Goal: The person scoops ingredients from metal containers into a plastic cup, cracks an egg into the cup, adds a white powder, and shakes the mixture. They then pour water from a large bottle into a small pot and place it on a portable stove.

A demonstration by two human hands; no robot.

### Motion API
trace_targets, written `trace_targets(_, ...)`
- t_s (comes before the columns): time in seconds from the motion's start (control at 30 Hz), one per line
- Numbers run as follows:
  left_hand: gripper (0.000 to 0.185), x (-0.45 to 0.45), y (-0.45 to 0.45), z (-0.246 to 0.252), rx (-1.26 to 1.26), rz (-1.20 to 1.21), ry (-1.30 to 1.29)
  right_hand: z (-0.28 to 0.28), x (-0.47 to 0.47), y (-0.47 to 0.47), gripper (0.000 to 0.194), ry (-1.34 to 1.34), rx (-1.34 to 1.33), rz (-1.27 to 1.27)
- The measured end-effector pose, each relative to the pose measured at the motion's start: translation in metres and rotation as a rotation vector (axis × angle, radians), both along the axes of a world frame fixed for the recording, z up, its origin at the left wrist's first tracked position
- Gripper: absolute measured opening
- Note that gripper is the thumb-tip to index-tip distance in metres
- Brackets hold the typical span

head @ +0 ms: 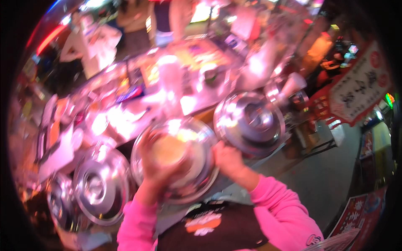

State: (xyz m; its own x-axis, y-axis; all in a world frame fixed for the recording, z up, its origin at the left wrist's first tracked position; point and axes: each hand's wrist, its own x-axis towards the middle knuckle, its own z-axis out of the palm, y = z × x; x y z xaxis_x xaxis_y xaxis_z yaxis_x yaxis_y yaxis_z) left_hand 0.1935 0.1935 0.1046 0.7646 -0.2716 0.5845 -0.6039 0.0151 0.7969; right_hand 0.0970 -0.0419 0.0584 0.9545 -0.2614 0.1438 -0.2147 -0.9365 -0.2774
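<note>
My left hand [157,175] is wrapped around a round cup or small bowl [169,150], whose pale yellow inside or contents face up at me. Directly below is a wide steel pot [205,185] with a shiny rim, and the cup covers part of its opening. At the pot's right side, my right hand [230,160] is curled near the rim; blur hides whether its fingers grip anything. Just beyond that hand sits a steel pot with a domed lid [249,122]. Pink sleeves cover both my forearms.
Lidded steel pots [97,188] stand at the left. Ahead, a brightly lit counter [201,91] carries blurred goods and a blue packet [132,94]. People [91,44] stand beyond it. A sign bearing writing [358,84] hangs right, above grey floor [326,169].
</note>
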Motion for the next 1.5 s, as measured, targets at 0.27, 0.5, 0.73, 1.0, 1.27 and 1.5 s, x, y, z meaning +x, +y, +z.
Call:
trace_targets(0.27, 0.120, -0.025, -0.020, -0.004, 0.041, 0.279, 0.063, 0.120, 0.025, -0.161, 0.010, -0.390, 0.031, 0.430)
trace_targets(0.5, 0.144, -0.023, -0.013, 0.001, 0.183, 0.277, -0.022, 0.256, 0.203, -0.484, 0.021, -0.918, -0.353, 0.164)
trace_targets(0.73, 0.138, -0.076, -0.034, -0.009, 0.068, 0.680, 0.101, 0.307, 0.316, -0.657, 0.020, -0.213, -0.458, -0.159)
trace_targets(1.0, 0.087, -0.115, -0.095, 0.026, 0.203, 1.258, -0.038, 0.307, 0.392, -0.712, 0.039, 0.307, -0.331, -0.035)
trace_targets(1.27, 0.086, -0.108, -0.167, 0.059, 0.463, 1.188, -0.229, 0.342, 0.366, -0.678, 0.040, 0.239, -0.377, -0.068)
trace_targets(1.5, 0.081, -0.095, -0.201, 0.062, 0.526, 1.030, -0.373, 0.331, 0.337, -0.667, 0.032, -0.091, -0.348, 0.037)
